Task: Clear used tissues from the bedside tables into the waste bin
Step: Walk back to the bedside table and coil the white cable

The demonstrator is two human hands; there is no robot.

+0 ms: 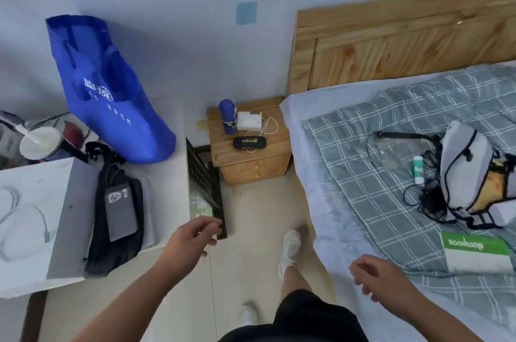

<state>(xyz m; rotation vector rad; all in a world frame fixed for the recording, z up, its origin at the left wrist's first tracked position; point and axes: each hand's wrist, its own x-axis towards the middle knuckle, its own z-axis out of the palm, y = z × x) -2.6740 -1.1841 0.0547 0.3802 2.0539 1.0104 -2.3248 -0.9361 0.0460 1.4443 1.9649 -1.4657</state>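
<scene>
A wooden bedside table (268, 158) stands ahead between a white desk and the bed. On it are a blue bottle (227, 116), a white block-shaped thing (249, 121) with a white cable, and a black case (250, 142). I cannot make out a loose tissue on it. A black perforated bin (203, 174) sits on the floor left of the table, holding pale green and white packaging. My left hand (192, 238) hovers empty near the bin's front corner, fingers apart. My right hand (374, 276) hangs empty at the bed's edge, fingers loosely curled.
The white desk (167, 174) on the left carries a blue tote bag (111, 90), a black pouch (117, 207) and a cup (39, 143). The bed (349, 168) on the right holds a backpack (469, 168) and a green-and-white pack (474, 251). My feet stand on the narrow floor strip between.
</scene>
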